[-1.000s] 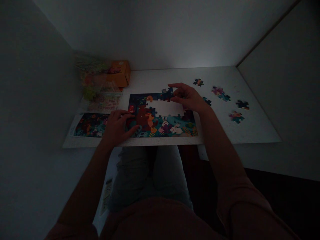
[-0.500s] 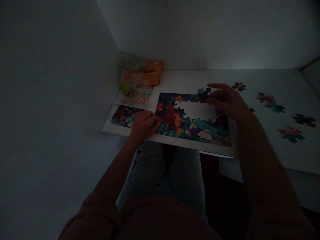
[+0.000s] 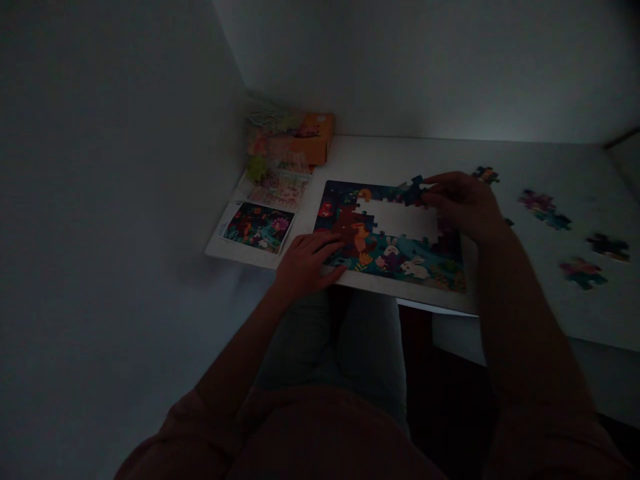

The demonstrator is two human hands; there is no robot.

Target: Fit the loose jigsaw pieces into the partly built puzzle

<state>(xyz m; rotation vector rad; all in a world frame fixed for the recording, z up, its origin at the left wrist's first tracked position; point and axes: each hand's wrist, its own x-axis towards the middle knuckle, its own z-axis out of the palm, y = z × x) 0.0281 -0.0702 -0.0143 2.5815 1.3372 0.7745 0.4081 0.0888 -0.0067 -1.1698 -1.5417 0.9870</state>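
So the puzzle under the left hand's fingers looks like printed cardboard, fairly matt, same as the piece in the right hand. The table around both hands seems smooth, low-sheen. Left of the left hand: a paper picture sheet, then beyond it crinkly see-through plastic packaging and a cardboard-looking box. Trousers below are soft cloth.

Left hand lies palm down, fingers loosely spread; right hand pinches; both forearms reach forward.
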